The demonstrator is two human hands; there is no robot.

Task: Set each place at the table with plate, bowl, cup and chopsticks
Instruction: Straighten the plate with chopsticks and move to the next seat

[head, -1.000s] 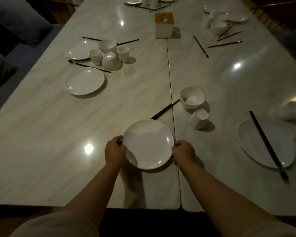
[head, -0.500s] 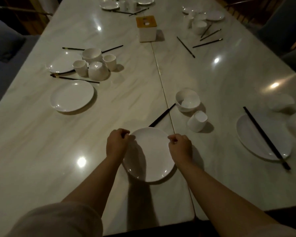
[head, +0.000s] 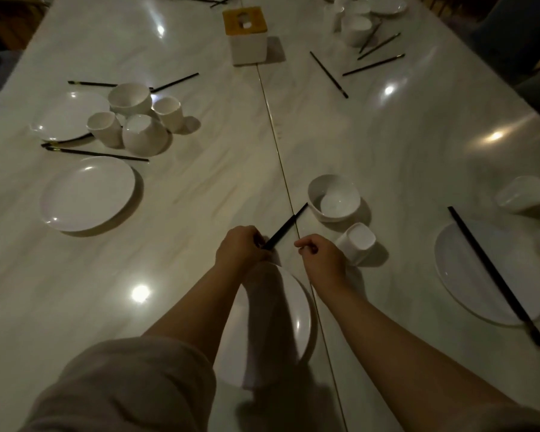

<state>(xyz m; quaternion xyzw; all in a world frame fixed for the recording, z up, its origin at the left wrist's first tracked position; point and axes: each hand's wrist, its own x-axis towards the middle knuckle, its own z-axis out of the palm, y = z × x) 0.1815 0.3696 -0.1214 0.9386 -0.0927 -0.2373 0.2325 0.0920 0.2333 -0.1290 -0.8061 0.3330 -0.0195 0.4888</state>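
A white plate (head: 293, 313) lies on the marble table (head: 200, 188) close to me, partly hidden under my forearms. Just beyond its far rim, my left hand (head: 240, 249) is closed on the near end of a pair of black chopsticks (head: 286, 224), which point away to the right. My right hand (head: 325, 260) hovers beside them with curled fingers and holds nothing. It is right next to a white cup (head: 357, 241). A white bowl (head: 334, 198) stands upright just behind the cup.
At left lie a lone plate (head: 88, 193) and a cluster of bowls and cups (head: 138, 120) with chopsticks. At right a second plate (head: 487, 272) carries chopsticks (head: 496, 275), near a tipped bowl (head: 524, 194). A tissue box (head: 247, 35) stands at the far centre.
Both hands have let go of the plate's rim and moved forward past it. My left hand has closed on the chopsticks' near end. The plate now lies nearer to me.
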